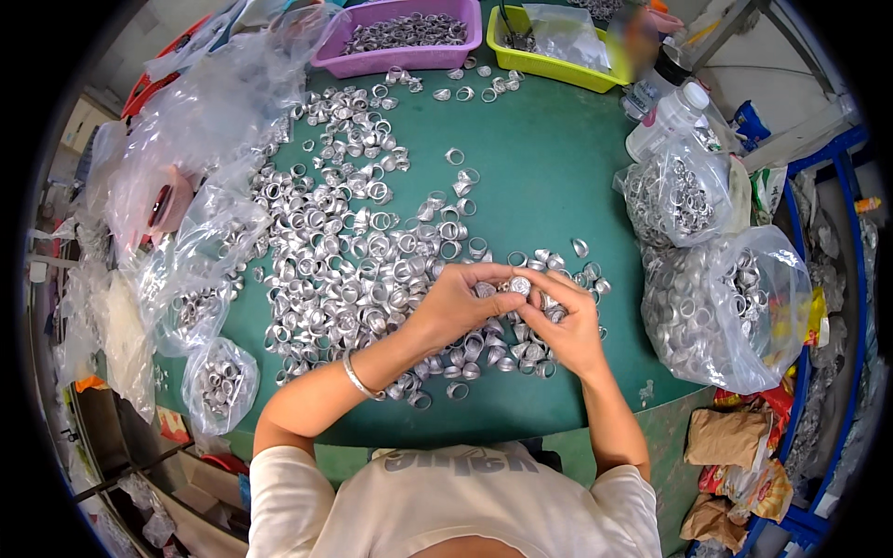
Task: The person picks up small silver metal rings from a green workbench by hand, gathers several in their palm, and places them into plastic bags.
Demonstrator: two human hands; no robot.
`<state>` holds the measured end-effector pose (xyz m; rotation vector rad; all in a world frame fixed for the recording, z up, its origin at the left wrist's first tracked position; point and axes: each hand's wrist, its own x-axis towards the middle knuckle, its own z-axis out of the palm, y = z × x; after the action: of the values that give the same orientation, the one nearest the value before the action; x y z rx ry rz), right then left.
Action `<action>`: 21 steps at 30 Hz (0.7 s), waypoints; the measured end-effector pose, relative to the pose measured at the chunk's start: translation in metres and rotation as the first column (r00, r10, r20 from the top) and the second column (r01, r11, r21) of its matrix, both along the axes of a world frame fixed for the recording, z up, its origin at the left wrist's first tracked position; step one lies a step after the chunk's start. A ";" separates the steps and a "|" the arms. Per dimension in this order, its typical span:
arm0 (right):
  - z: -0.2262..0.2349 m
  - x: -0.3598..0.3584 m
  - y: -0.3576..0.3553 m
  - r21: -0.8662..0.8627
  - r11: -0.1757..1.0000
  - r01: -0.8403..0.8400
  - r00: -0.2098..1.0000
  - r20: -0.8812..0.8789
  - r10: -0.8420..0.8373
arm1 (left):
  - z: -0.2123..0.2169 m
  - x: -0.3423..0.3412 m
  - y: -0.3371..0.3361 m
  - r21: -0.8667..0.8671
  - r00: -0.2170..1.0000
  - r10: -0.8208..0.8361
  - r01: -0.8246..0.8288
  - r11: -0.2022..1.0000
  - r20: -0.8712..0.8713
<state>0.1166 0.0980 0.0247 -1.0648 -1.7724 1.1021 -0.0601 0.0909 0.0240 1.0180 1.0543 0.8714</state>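
Both my hands meet over the right part of a spread of silver rings [339,270] on a green tabletop [535,153]. Between the fingertips is one silver ring [520,286] with a round, patterned face turned up. My left hand [460,302], with a bangle on its wrist, pinches it from the left with thumb and fingers. From the right, my right hand [569,321] closes its thumb and fingers on the same ring. Another ring face shows by the left fingers; whether that hand holds it I cannot tell.
A purple tray [400,60] of rings and a yellow-green tray [558,70] stand at the far edge. Ring-filled clear bags lie right [726,312] and left [221,384]. A white bottle [665,121] stands back right. A blue metal frame [842,242] borders the right side.
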 end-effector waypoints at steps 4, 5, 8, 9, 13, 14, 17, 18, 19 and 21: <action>0.000 -0.006 -0.007 0.076 0.997 0.020 1.000 0.019 -0.021 | -0.010 0.000 -0.005 0.322 0.985 0.086 -0.034 0.946 -0.148; -0.002 -0.007 -0.009 0.082 0.996 0.031 0.999 0.008 -0.032 | -0.007 -0.001 -0.005 0.317 0.979 0.090 -0.027 0.948 -0.185; -0.010 -0.004 -0.010 0.087 0.992 0.091 0.994 -0.073 -0.085 | -0.001 -0.005 -0.007 0.339 0.933 0.137 -0.017 0.941 -0.334; -0.011 -0.002 -0.011 -0.119 0.990 0.080 0.976 -0.192 -0.102 | -0.003 -0.007 -0.006 0.371 0.897 0.178 -0.017 0.928 -0.405; -0.021 0.032 -0.011 -0.551 0.771 -0.320 0.666 -0.710 -0.231 | -0.016 -0.019 -0.003 0.614 0.709 0.369 0.113 0.781 -0.601; -0.019 0.038 -0.013 -0.558 0.741 -0.374 0.559 -0.773 -0.299 | -0.013 -0.020 -0.005 0.571 0.705 0.330 0.128 0.811 -0.627; -0.022 0.059 -0.016 -0.579 0.717 -0.387 0.377 -0.809 -0.450 | -0.011 -0.016 -0.004 0.472 0.772 0.158 0.200 0.859 -0.615; -0.034 0.073 -0.013 -0.560 0.693 -0.454 0.333 -0.828 -0.451 | -0.016 -0.013 0.000 0.531 0.782 0.167 0.234 0.814 -0.601; -0.044 0.085 -0.009 -0.534 0.668 -0.518 0.287 -0.844 -0.453 | -0.017 -0.008 0.003 0.542 0.769 0.166 0.263 0.798 -0.618; -0.028 0.085 -0.007 -0.666 0.695 -0.272 0.604 -0.680 -0.415 | -0.010 0.006 0.013 0.558 0.741 0.167 0.316 0.767 -0.650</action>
<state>0.2012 0.0909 -0.0034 -0.8000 -0.4973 1.9242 -0.0540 0.1035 0.0141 2.0774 1.3215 0.8175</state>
